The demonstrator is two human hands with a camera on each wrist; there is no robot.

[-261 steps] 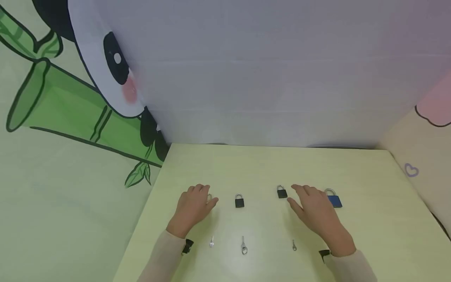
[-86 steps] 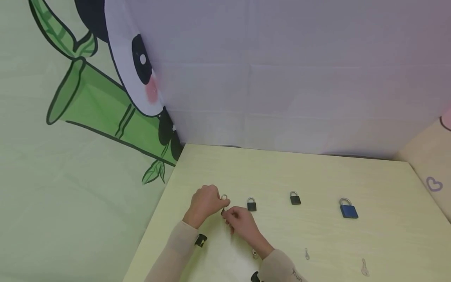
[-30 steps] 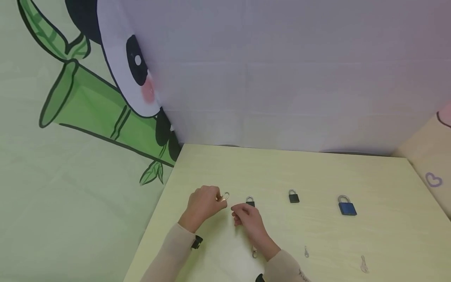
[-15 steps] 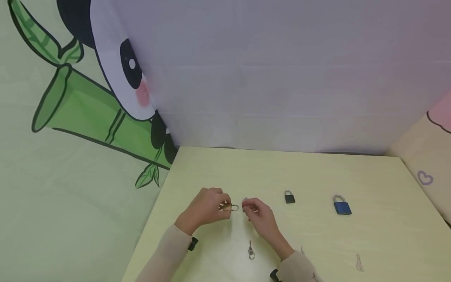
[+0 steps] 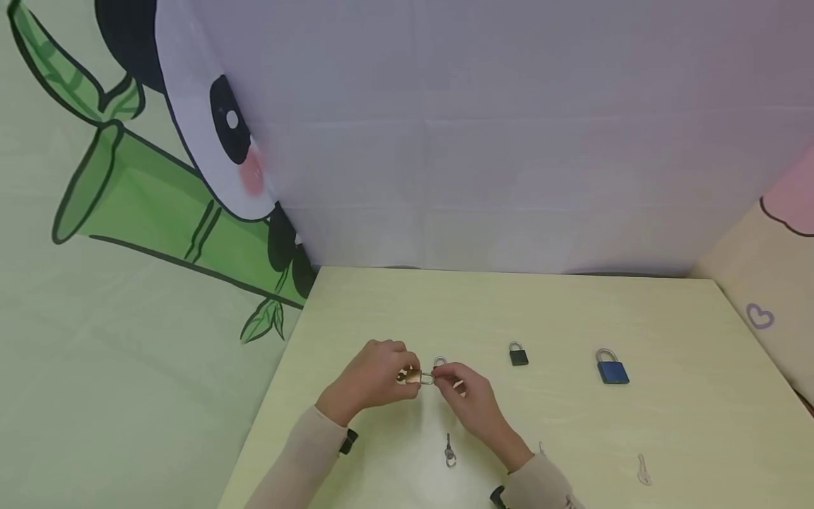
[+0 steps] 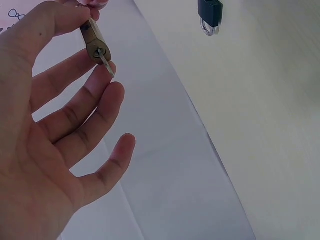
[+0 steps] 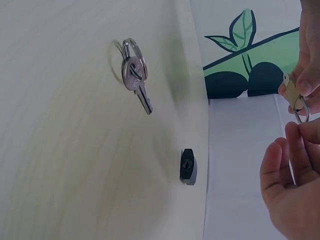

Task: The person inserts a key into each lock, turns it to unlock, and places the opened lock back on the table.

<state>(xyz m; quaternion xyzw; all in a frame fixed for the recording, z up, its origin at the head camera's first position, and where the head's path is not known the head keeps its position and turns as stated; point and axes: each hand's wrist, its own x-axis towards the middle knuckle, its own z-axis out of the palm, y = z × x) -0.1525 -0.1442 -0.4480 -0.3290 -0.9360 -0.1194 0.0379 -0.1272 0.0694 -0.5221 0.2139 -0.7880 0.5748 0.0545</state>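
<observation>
My left hand holds a small brass padlock sideways above the table, thumb and fingertips on its body. In the left wrist view a key sticks out of its keyhole. My right hand pinches the padlock's silver shackle between thumb and forefinger, facing the left hand. Directly behind the right fingers stands a dark padlock, partly hidden in the head view. On the table below the hands lies a key on a ring.
Further right lie another small black padlock and a larger blue padlock. A pale key lies near the front right. Another small key is mostly covered by the right sleeve. The cream table meets a draped wall behind.
The brass padlock was lifted off the table and turned sideways in my left hand. My right hand left its key and moved over to the shackle.
</observation>
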